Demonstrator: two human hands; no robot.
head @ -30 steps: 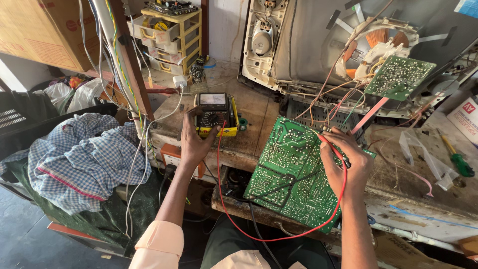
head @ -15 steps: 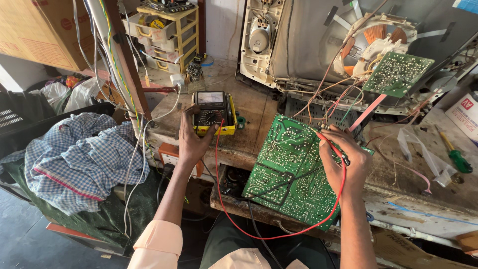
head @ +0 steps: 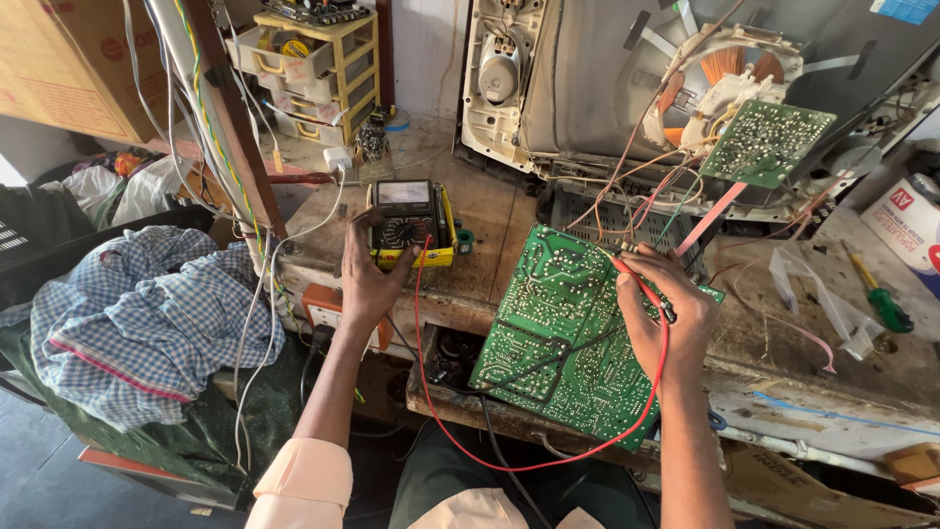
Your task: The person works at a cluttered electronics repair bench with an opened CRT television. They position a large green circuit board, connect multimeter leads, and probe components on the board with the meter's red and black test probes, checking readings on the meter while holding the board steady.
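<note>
Cluttered and worn, the wooden bench (head: 509,245) carries an opened tube television (head: 627,88) at the back, a yellow drawer rack (head: 313,69) to its left and a checked cloth (head: 127,313) heaped beside the edge.

From the head view, the left hand (head: 370,279) reaches to the yellow-cased multimeter (head: 411,223), fingers curled around its round dial, thumb on one side and fingertips on the other. The right hand (head: 666,313) is closed in a pinch on a probe with a red lead (head: 548,453), its tip set against the solder side of the green circuit board (head: 568,343).

Judging by this, the leads are plugged in and the probe is placed; the meter setting looks to be in hand and a reading is not yet taken.

The board lies tilted over the bench's front edge, its long axis running from near left to far right. The meter's long axis points away from the person, display at the far end.
</note>
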